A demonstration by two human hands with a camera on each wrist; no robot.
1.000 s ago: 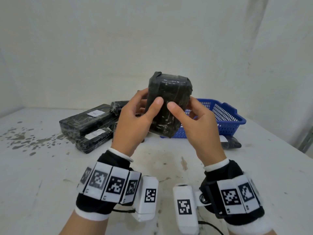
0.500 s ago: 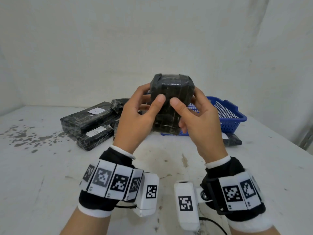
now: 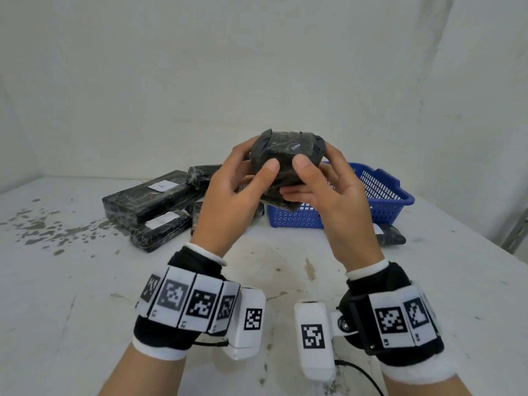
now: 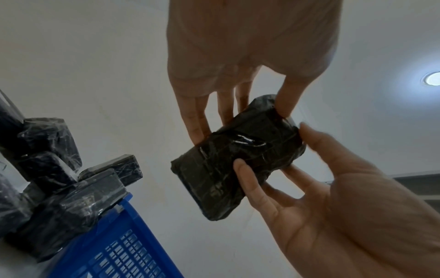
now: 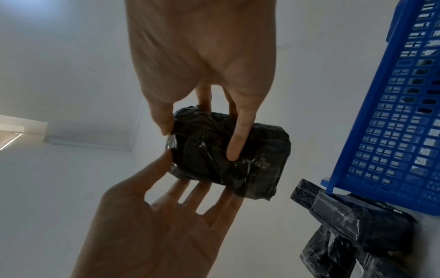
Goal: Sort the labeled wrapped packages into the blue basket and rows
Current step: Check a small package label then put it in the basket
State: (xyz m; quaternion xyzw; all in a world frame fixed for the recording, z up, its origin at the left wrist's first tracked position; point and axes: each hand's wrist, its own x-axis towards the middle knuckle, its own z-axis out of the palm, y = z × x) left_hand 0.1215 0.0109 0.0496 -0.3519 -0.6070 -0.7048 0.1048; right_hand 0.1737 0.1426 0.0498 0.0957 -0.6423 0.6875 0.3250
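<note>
I hold a small black film-wrapped package [image 3: 285,150] in the air above the table, in front of the blue basket [image 3: 400,197]. My left hand [image 3: 253,164] grips its left side, thumb on the near face and fingers behind. My right hand [image 3: 315,167] grips the right side, thumb on the near face and fingers underneath. In the left wrist view the package [image 4: 228,169] is pinched between both hands; the right wrist view shows the package [image 5: 257,165] with a right finger lying across it. No label shows on it in any view.
A long black package labelled A [image 3: 148,198] and a smaller labelled one [image 3: 160,234] lie at the left, with more behind my left hand. Another black package [image 3: 391,238] lies at the basket's right front corner. Walls close off the back and the right.
The package has tipped from upright so that its top end leans toward me. My right fingers have slid underneath it. Both hands stay on it at about the same height.
</note>
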